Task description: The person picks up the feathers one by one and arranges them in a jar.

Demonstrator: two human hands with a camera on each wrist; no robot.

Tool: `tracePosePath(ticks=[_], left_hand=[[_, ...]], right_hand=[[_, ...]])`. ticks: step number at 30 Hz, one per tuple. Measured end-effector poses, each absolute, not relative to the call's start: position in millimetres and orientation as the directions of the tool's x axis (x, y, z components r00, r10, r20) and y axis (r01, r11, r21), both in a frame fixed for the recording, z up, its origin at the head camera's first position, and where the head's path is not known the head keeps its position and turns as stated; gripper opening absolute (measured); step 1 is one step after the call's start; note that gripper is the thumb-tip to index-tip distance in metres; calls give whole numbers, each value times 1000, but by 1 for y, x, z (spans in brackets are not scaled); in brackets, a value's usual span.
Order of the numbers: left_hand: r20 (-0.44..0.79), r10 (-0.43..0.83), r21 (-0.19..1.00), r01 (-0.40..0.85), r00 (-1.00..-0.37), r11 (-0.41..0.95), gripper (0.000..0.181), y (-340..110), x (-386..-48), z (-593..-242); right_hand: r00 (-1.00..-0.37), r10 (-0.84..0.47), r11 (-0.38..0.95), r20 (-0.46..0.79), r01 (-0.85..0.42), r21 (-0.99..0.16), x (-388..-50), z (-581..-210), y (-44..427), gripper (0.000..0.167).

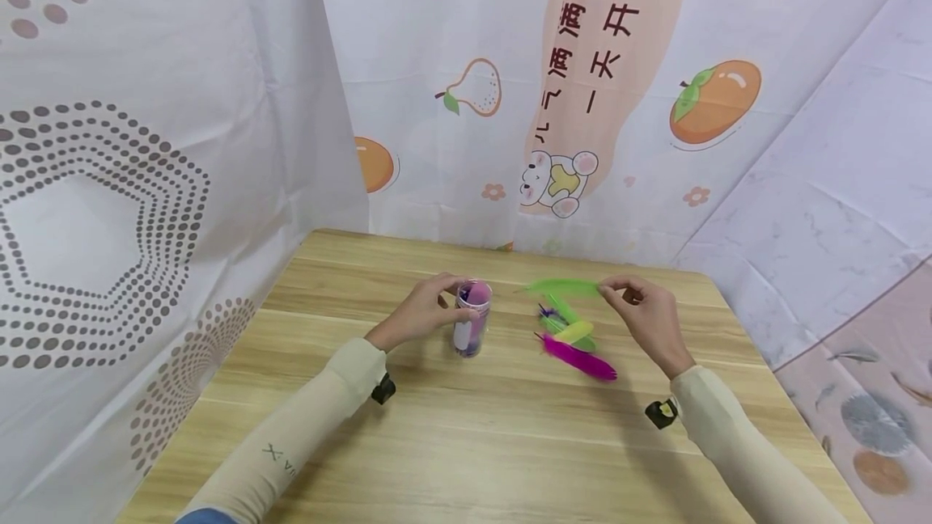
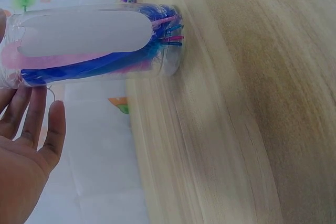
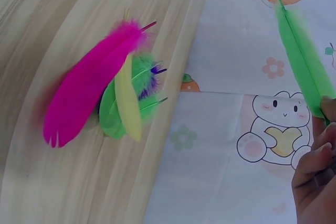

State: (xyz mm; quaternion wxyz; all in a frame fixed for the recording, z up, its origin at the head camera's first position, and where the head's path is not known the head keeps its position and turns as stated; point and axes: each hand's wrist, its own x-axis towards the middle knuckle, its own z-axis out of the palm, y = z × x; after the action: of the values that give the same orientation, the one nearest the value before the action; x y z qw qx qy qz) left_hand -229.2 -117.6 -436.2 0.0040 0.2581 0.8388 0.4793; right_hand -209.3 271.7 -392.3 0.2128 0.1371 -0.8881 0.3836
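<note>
White printed cloths (image 1: 422, 31) hang round three sides of the space, the one across the back showing orange fruit, a column of writing and a white bear with a yellow heart. In front of them the wood-grained table (image 1: 451, 443) fills most of the lower view. Two pale sleeves (image 1: 291, 419) reach in over it from the near side. From one comes the left hand (image 1: 418, 312), its thumb and fingers curled round the upper part of a clear jar; from the other comes the right hand (image 1: 648, 318), pinching the end of a feather narrowly between thumb and fingers. The jar (image 1: 466, 334) stands upright on the table, left of the feather pile, with a pale blank label on its side and blue and pink feathers packed inside, their quills down at the bottom. The pinched green feather (image 1: 564, 288) is held up in the air, its quill pointing toward the jar but apart from it. Nearer the person, the loose pile lies on the table: a magenta feather (image 1: 582, 360), green feathers (image 3: 109, 111) partly overlapped, and a smaller yellow feather (image 1: 575, 333) across them. Smallest is a purple tuft (image 3: 149, 85) among the green.
</note>
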Motion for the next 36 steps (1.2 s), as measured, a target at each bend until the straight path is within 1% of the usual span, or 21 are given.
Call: tracePosePath(ticks=[11, 23, 29, 36], left_hand=[[225, 436, 810, 416, -871, 414, 55, -117, -227, -434], [250, 455, 799, 448, -855, 402, 53, -117, -229, -435], [241, 450, 810, 434, -860, 394, 54, -118, -228, -435], [246, 453, 806, 440, -857, 396, 52, -118, -229, -435]], right_hand=[[-870, -81, 653, 486, -414, -634, -211, -388, 261, 17], [-837, -101, 603, 537, -481, -636, -213, -383, 250, 9], [-824, -128, 581, 551, -513, -632, -213, -383, 244, 8], [-824, -135, 577, 550, -516, -633, -215, -381, 237, 8]])
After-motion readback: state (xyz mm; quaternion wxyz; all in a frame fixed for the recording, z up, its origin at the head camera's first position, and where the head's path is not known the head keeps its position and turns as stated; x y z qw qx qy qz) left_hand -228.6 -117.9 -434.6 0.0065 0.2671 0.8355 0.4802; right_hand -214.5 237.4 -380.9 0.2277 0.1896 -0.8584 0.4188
